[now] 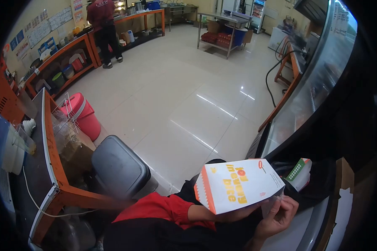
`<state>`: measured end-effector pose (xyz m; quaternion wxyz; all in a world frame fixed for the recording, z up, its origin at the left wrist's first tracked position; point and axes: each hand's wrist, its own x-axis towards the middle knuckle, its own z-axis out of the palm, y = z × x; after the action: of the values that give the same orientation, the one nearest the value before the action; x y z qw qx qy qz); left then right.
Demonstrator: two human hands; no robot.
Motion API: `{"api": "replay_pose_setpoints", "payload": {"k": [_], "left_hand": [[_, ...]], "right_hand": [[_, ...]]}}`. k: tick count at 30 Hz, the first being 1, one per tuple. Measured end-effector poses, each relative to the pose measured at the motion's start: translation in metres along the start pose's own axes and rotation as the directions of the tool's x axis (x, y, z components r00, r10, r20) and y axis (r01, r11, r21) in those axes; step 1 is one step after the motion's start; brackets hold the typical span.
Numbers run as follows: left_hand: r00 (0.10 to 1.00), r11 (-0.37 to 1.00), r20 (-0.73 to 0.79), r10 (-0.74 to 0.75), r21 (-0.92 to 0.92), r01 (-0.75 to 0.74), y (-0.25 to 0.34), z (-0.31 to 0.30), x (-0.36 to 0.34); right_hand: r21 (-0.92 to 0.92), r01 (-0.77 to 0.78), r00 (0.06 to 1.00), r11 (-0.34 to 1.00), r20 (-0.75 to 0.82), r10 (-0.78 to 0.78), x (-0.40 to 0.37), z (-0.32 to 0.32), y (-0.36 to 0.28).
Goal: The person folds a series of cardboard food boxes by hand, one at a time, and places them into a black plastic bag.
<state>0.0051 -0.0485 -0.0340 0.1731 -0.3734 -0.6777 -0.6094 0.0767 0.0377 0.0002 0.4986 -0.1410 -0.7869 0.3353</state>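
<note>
A white box (238, 184) with orange and yellow print lies tilted across my left forearm and hand. My left hand (241, 214) holds it from beneath, with most of its fingers hidden behind the cardboard. At the box's right end, the fingers of my right hand (279, 215) are pinched together on its edge. Just behind that end stands a second carton (299, 173) in green, white and red, touched by neither hand.
A grey lidded bin (119, 165) and a pink bucket (83, 115) stand left, beside an orange-framed counter (50, 154). A glass-fronted cabinet (310, 88) runs along the right. Far back are a person (102, 25) at a bench and a metal table (224, 17).
</note>
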Motion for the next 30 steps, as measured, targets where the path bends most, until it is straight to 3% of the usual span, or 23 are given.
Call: {"api": "replay_pose_setpoints", "payload": {"k": [3,6,7,10,12,14,19,20,21,22,24,26,29,30], "left_hand": [[0.985,0.988,0.173,-0.024,-0.149,0.050,-0.011,0.000,-0.001],[0.852,0.761,0.378,-0.362,-0.408,0.505,-0.012,-0.005,0.003],[0.824,0.696,0.438,-0.361,-0.462,0.550,-0.019,-0.003,0.002],[0.900,0.798,0.320,-0.296,-0.435,0.417,-0.030,-0.021,0.005],[0.885,0.745,0.132,-0.446,-0.494,0.449,-0.039,-0.029,0.006],[0.883,0.606,0.097,-0.459,-0.692,0.391,-0.044,-0.049,0.013],[0.827,0.736,-0.165,-0.537,-0.571,0.364,-0.037,-0.098,0.029],[0.811,0.767,-0.279,-0.514,-0.572,0.289,-0.047,-0.112,0.033],[0.775,0.859,-0.480,-0.410,-0.488,0.152,-0.061,-0.127,0.040],[0.685,0.883,-0.604,-0.408,-0.453,0.126,-0.063,-0.148,0.049],[0.588,0.956,-0.778,-0.222,-0.293,-0.027,-0.074,-0.190,0.059],[0.448,0.966,-0.881,-0.153,-0.229,-0.121,-0.059,-0.216,0.067],[0.479,0.987,-0.876,-0.051,-0.117,-0.109,-0.053,-0.236,0.060],[0.485,0.990,-0.874,-0.032,-0.094,-0.103,-0.053,-0.235,0.057]], "right_hand": [[-0.028,0.047,0.999,0.998,0.026,-0.046,-0.001,0.001,0.002],[-0.090,0.171,0.979,0.981,0.126,-0.159,0.003,0.006,0.001],[-0.091,0.175,0.977,0.980,0.139,-0.162,0.003,0.008,0.002],[-0.137,0.222,0.957,0.965,0.218,-0.189,0.002,0.025,-0.005],[-0.236,0.318,0.921,0.918,0.307,-0.240,-0.005,0.047,-0.022],[-0.253,0.343,0.874,0.904,0.440,-0.208,-0.016,0.072,-0.038],[-0.022,0.411,0.803,0.911,0.481,-0.351,-0.011,0.129,-0.062],[0.036,0.482,0.746,0.875,0.507,-0.432,-0.006,0.137,-0.070],[0.206,0.502,0.641,0.840,0.564,-0.521,0.007,0.145,-0.079],[0.368,0.490,0.524,0.790,0.600,-0.604,0.021,0.152,-0.089],[0.569,0.336,0.480,0.751,0.582,-0.656,0.042,0.166,-0.112],[0.546,0.487,0.483,0.682,0.482,-0.731,0.061,0.171,-0.132],[0.501,0.656,0.400,0.564,0.402,-0.823,0.077,0.166,-0.146],[0.514,0.597,0.431,0.616,0.441,-0.787,0.071,0.164,-0.147]]}}
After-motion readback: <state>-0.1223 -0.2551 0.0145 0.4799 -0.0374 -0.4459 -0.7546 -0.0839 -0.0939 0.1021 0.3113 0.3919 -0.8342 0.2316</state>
